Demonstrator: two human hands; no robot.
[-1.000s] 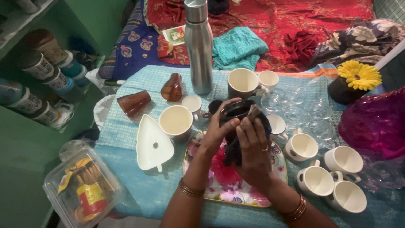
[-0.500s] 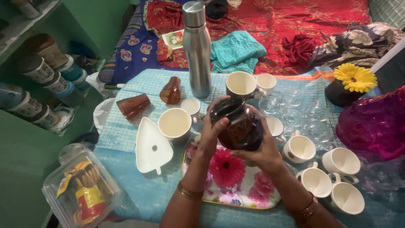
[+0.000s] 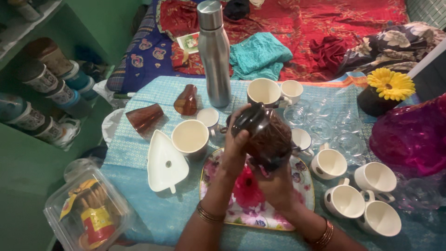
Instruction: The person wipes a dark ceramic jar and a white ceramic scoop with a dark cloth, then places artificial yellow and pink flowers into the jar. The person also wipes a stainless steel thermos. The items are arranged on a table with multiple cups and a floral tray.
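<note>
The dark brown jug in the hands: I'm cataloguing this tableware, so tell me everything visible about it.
The dark brown jug looks like translucent glass or plastic, rounded in the body with a narrower rim. It is lifted and tilted above the floral tray, touching nothing on the table. The left hand grips its rim side; the right hand supports it from beneath. Whether it holds anything cannot be told.

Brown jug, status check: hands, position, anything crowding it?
Left hand grips brown jug near rim; right hand supports it from below. Jug tilted, held above floral tray. Cream mug and white cups close around.
</note>
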